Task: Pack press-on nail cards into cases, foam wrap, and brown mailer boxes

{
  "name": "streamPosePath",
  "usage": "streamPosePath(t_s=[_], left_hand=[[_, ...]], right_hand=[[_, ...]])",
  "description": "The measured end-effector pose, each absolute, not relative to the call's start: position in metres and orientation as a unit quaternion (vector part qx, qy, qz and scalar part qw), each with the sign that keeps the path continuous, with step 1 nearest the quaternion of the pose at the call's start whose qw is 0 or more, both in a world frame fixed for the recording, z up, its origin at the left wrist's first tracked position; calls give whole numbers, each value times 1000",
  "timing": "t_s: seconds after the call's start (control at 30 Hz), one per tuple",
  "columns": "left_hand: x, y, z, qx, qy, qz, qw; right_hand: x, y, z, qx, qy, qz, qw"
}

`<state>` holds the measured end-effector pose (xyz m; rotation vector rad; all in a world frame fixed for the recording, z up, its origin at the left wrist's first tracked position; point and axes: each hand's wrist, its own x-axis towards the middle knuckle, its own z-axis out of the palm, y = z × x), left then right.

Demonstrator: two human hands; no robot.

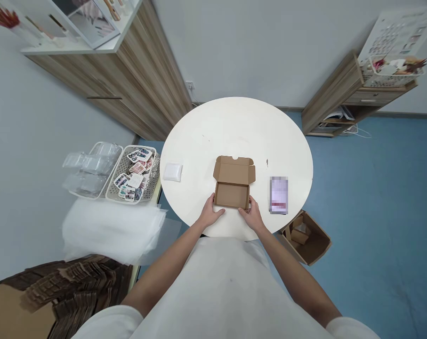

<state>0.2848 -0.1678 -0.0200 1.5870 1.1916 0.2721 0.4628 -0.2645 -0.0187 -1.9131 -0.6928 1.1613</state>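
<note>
A small brown cardboard box (232, 195) lies on the white oval table (237, 125), its lid raised and tilted back with the side flaps spread out. Its bare inner bottom shows. My left hand (211, 213) grips the near left corner, thumb along the front edge and fingers round the side. At the near right corner, my right hand (253, 216) holds the box the same way. Left of the box lies a flat white packet (173, 172). A pixelated, pale purple rectangular item (278, 195) is to the right.
Beyond the table's left edge are a basket of printed cards (133, 174), a basket of clear plastic packs (96, 165), white wrapping sheets (110, 230) and stacked flattened cardboard (89, 287). An open carton (317, 240) stands on the floor at right. Cabinets (153, 70) flank the back wall.
</note>
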Motion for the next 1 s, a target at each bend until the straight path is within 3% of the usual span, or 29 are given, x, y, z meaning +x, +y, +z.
streamPosePath(t_s=[0.17,0.3,0.47,0.63,0.77,1.0], left_hand=[[280,-168,-19,714,501,63,485],[263,-162,-16,734,488,38,471],[216,-122,-11,740,548,116,372],[162,-52,-12,659,664,181,304],[140,-1,-16,622,680,179,344],[143,30,-26,662,629,142,383]], right_hand=[[458,-266,-12,-773,-256,453,362],[442,-272,3,-853,-227,316,348],[400,-254,28,-832,-308,187,422],[344,-177,29,-755,-395,355,385],[311,-107,15,-724,-319,507,342],[281,-41,4,-689,-182,572,406]])
